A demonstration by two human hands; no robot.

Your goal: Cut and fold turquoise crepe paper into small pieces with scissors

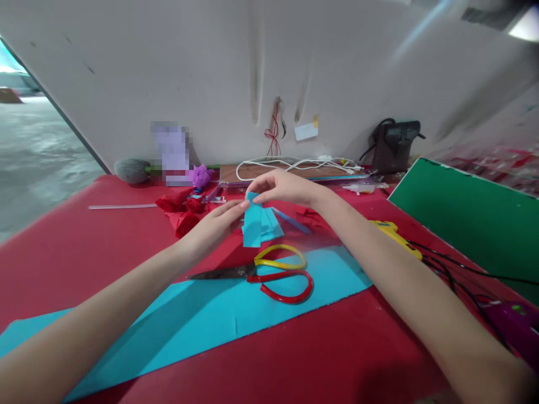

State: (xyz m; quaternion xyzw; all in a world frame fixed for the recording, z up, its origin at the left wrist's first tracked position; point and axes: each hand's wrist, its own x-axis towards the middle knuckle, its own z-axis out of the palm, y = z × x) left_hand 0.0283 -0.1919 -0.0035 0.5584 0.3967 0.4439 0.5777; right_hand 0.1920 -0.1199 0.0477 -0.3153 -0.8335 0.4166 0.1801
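Observation:
A small blue paper piece (252, 227) hangs upright between my two hands. My left hand (217, 221) pinches its upper left edge, and my right hand (280, 188) grips its top from above. Just behind it, more small blue paper pieces (272, 224) lie in a loose pile on the red table (320, 359). Nearer to me, scissors (248, 271) with one yellow and one red handle rest partly on a long blue paper strip (202, 320), blades pointing left.
Red paper flowers (183, 210) and a purple flower (202, 176) lie at the back left. White cables (295, 164) run along the back. A yellow glue gun (396, 238), black wires and a green board (471, 219) are at the right.

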